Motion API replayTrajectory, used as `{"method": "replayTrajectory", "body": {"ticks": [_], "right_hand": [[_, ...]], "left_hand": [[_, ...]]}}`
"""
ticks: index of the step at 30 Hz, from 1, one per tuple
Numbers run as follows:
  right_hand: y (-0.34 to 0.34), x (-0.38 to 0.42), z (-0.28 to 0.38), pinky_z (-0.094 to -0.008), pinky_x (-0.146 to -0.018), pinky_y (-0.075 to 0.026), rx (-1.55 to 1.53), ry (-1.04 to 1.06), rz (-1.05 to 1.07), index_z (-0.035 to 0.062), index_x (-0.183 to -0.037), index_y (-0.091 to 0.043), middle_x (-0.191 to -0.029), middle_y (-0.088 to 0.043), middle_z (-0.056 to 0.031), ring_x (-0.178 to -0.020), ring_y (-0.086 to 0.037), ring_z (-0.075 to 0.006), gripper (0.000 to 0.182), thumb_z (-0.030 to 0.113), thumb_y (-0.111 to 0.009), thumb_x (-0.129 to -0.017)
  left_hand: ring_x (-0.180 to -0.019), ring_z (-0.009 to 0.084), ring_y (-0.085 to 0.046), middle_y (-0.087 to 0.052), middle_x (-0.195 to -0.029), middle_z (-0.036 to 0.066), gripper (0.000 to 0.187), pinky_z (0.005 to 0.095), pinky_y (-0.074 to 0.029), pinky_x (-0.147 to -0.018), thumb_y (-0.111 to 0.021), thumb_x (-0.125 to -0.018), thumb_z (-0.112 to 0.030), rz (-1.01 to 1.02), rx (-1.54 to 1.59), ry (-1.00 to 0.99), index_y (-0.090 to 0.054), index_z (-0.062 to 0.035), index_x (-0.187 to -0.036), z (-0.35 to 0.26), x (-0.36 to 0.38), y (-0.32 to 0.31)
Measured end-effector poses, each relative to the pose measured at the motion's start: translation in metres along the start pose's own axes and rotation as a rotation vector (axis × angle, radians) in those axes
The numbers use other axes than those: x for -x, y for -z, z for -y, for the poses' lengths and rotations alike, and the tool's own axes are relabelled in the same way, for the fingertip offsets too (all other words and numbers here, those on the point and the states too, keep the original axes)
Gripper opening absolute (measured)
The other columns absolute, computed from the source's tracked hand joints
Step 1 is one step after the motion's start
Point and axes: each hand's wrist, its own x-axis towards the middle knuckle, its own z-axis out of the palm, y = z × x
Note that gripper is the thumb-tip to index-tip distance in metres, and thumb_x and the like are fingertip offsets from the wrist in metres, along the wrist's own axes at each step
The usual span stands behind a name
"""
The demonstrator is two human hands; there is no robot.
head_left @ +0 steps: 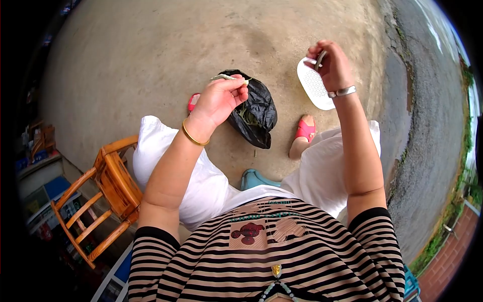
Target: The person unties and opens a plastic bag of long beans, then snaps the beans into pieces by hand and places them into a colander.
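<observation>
Above the black plastic bag, my left hand is closed in a pinch on a thin pale green stalk. Some green stalks show in the bag's opening. Over the upper edge of the white perforated basket, my right hand has its fingers curled, blurred by motion. A dark, narrow thing shows at those fingers, too unclear to name. The basket lies on the concrete ground to the right of the bag.
A wooden chair stands at the left. Red sandals are on my feet, beside the bag and basket. A teal object sits between my legs. An asphalt road runs along the right.
</observation>
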Motion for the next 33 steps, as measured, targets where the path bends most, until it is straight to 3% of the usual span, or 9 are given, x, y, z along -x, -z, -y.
{"method": "replayTrajectory", "body": {"ticks": [4, 7, 13, 16, 19, 20, 24, 28, 33], "right_hand": [[-0.026, 0.031, -0.021, -0.0178, -0.052, -0.032, 0.594, -0.248, 0.447, 0.0085, -0.095, -0.059, -0.076, -0.054, 0.0055, -0.061, -0.042, -0.0030, 0.018, 0.024, -0.064, -0.087], [-0.039, 0.047, -0.046, -0.0177, -0.051, -0.031, 0.454, -0.007, 0.580, 0.0077, -0.091, -0.064, -0.072, -0.053, 0.0089, -0.059, -0.039, -0.0006, 0.020, 0.025, -0.071, -0.083], [-0.039, 0.046, -0.039, -0.0182, -0.048, -0.027, 0.416, -0.119, 0.656, 0.0087, -0.086, -0.063, -0.066, -0.051, 0.0088, -0.056, -0.037, -0.0004, 0.014, 0.022, -0.066, -0.087], [-0.040, 0.046, -0.039, -0.0190, -0.046, -0.025, 0.338, -0.213, 0.620, 0.0097, -0.083, -0.061, -0.064, -0.048, 0.0093, -0.053, -0.034, -0.0007, 0.013, 0.022, -0.064, -0.088], [-0.031, 0.030, -0.046, -0.0190, -0.045, -0.023, 0.410, -0.129, 0.347, 0.0098, -0.084, -0.059, -0.061, -0.044, 0.0087, -0.050, -0.033, -0.0017, 0.013, 0.021, -0.063, -0.089], [-0.021, 0.018, -0.044, -0.0187, -0.046, -0.030, 0.335, -0.171, 0.246, 0.0077, -0.082, -0.061, -0.061, -0.048, 0.0064, -0.052, -0.039, -0.0025, 0.019, 0.024, -0.069, -0.084], [-0.002, -0.002, -0.021, -0.0184, -0.045, -0.029, 0.352, 0.060, 0.007, 0.0067, -0.080, -0.060, -0.060, -0.047, 0.0055, -0.050, -0.037, -0.0027, 0.021, 0.025, -0.071, -0.083], [-0.017, 0.032, -0.039, -0.0221, -0.048, -0.033, 0.926, -0.030, 0.498, 0.0065, -0.079, -0.063, -0.056, -0.046, 0.0048, -0.054, -0.039, -0.0036, 0.021, 0.025, -0.069, -0.084], [-0.011, 0.086, -0.121, -0.0368, -0.065, -0.049, 1.338, -0.029, 1.032, 0.0106, -0.077, -0.066, -0.072, -0.064, -0.0084, -0.071, -0.063, -0.0246, 0.019, 0.028, -0.072, -0.073]], "left_hand": [[-0.076, 0.0147, -0.058, -0.060, -0.085, 0.006, 0.015, 0.0267, -0.050, -0.069, -0.058, -0.087, -0.005, 0.039, -0.095, 0.017, -0.057, -0.0009, -0.101, 0.003, 0.006, -0.010], [-0.075, 0.0142, -0.059, -0.060, -0.085, 0.006, 0.018, 0.0277, -0.050, -0.068, -0.058, -0.086, -0.005, 0.086, -0.132, 0.045, -0.055, -0.0017, -0.104, 0.008, 0.004, -0.012], [-0.073, 0.0150, -0.060, -0.060, -0.084, 0.007, 0.027, 0.0293, -0.052, -0.067, -0.059, -0.085, -0.005, 0.228, -0.162, 0.125, -0.051, -0.0002, -0.110, 0.006, 0.002, -0.010], [-0.071, 0.0156, -0.061, -0.060, -0.083, 0.008, 0.031, 0.0286, -0.052, -0.065, -0.059, -0.085, -0.005, 0.328, -0.175, 0.176, -0.050, 0.0012, -0.114, 0.004, 0.001, -0.013], [-0.068, 0.0139, -0.057, -0.056, -0.080, 0.006, 0.050, 0.0260, -0.050, -0.060, -0.061, -0.081, -0.005, 0.410, -0.265, 0.237, -0.043, 0.0037, -0.127, 0.000, 0.014, -0.023], [-0.068, 0.0141, -0.057, -0.056, -0.080, 0.006, 0.051, 0.0260, -0.050, -0.060, -0.061, -0.081, -0.005, 0.427, -0.267, 0.238, -0.043, 0.0030, -0.127, -0.001, 0.018, -0.025], [-0.069, 0.0145, -0.058, -0.057, -0.080, 0.007, 0.060, 0.0271, -0.051, -0.061, -0.060, -0.081, -0.004, 0.437, -0.282, 0.181, -0.035, -0.0013, -0.135, -0.004, 0.025, -0.026], [-0.073, 0.0145, -0.059, -0.058, -0.084, 0.007, 0.068, 0.0279, -0.052, -0.065, -0.060, -0.082, -0.002, 0.334, -0.310, 0.045, -0.025, -0.0040, -0.141, -0.012, 0.025, -0.021], [-0.074, 0.0140, -0.060, -0.060, -0.087, 0.007, 0.070, 0.0273, -0.052, -0.066, -0.060, -0.082, -0.001, 0.282, -0.366, -0.045, -0.024, -0.0054, -0.142, -0.014, 0.026, -0.018]]}}
